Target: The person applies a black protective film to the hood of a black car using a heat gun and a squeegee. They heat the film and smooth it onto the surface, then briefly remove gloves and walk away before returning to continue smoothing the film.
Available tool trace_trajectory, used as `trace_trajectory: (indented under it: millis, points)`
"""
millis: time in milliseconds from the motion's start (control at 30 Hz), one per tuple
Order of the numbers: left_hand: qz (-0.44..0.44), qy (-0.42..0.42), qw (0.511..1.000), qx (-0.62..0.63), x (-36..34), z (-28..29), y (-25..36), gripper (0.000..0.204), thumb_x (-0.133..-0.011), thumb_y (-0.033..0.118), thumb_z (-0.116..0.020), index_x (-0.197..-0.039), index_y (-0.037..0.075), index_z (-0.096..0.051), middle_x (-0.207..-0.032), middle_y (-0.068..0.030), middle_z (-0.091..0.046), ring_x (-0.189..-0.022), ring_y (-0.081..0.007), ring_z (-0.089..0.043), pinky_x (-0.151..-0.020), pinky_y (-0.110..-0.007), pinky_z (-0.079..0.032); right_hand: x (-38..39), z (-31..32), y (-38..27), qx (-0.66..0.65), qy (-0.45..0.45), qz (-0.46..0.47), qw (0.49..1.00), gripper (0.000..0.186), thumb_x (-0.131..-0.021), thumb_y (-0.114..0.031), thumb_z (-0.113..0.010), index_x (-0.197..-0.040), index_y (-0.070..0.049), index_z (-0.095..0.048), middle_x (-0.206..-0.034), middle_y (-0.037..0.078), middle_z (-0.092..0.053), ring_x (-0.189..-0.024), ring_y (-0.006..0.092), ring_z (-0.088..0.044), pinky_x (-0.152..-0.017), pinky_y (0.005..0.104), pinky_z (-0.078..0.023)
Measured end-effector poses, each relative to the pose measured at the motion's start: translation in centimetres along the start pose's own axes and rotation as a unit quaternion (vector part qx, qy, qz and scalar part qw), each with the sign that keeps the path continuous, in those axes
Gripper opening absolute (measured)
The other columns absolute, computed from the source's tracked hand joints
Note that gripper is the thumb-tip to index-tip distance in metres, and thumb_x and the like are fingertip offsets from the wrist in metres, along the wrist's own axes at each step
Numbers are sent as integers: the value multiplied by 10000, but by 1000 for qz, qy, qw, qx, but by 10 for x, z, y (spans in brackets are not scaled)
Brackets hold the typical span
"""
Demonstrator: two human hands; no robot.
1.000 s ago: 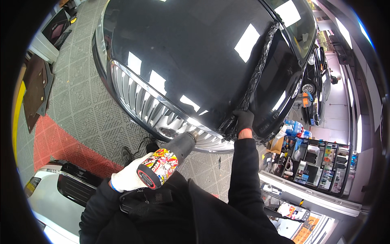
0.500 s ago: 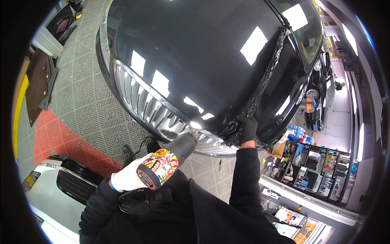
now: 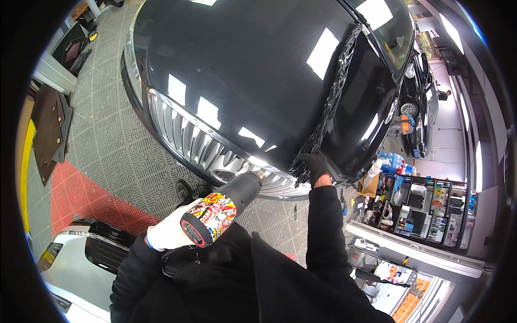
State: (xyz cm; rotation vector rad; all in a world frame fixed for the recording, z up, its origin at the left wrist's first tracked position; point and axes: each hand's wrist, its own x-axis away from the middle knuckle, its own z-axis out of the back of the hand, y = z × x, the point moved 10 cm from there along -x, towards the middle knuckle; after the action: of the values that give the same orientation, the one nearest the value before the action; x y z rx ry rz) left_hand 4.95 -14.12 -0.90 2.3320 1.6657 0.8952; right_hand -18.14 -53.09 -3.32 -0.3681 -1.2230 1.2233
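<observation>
My left hand [image 3: 171,229], in a white glove, is closed around a heat gun [image 3: 219,211] with a sticker-covered body. Its metal nozzle points at the upper edge of the chrome grille [image 3: 186,129] of a black car. My right hand [image 3: 316,166], in a black glove, is closed on the lower end of a crumpled strip of black film [image 3: 335,89] at the front corner of the hood [image 3: 231,70]. From there the bunched film runs up along the hood's right side toward the windshield. My right fingertips are partly hidden against the dark film.
A white vehicle [image 3: 81,269] stands close at the lower left. To the right are a shelf rack [image 3: 431,212] full of supplies, a cardboard box [image 3: 370,185] and a bench with tools. Another black car [image 3: 420,107] and a person are farther off. Grey and red grid tiles [image 3: 97,196] cover the floor.
My view has shifted slightly, so the car sits a little further left and up. My right hand has moved slightly along the hood's corner with the film. The heat gun stays near the grille.
</observation>
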Motion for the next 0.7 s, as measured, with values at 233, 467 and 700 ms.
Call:
trace_trajectory:
  millis: [233, 467, 700]
  points:
    - [-19, -23, 998, -60, 9, -3, 6, 1094, -742, 79, -948, -1614, -12, -294, -1510, -134, -558, -1352, -196, -580, -1168, -376, -481, 3, 3, -6, 26, 48, 40, 998, 280, -784, 31, -710, -1059, -15, -734, -902, 96, -737, -757, 237, -706, -676, 382, -553]
    - [-19, 6, 999, -29, 9, -3, 3, 1082, -744, 30, -935, -1619, 12, -297, -1496, -128, -568, -1352, -204, -586, -1175, -381, -483, 4, 9, 2, 16, 78, 59, 995, 288, -763, 25, -670, -1041, 21, -748, -862, 67, -724, -720, 173, -658, -667, 350, -525]
    - [-20, 20, 998, -62, 7, -1, -7, 1060, -766, 104, -944, -1601, -24, -303, -1474, -121, -590, -1317, -176, -599, -1159, -361, -485, 9, 3, -1, -47, 55, 71, 995, 158, -765, 11, -657, -913, 32, -711, -759, 44, -663, -643, 167, -617, -607, 347, -494]
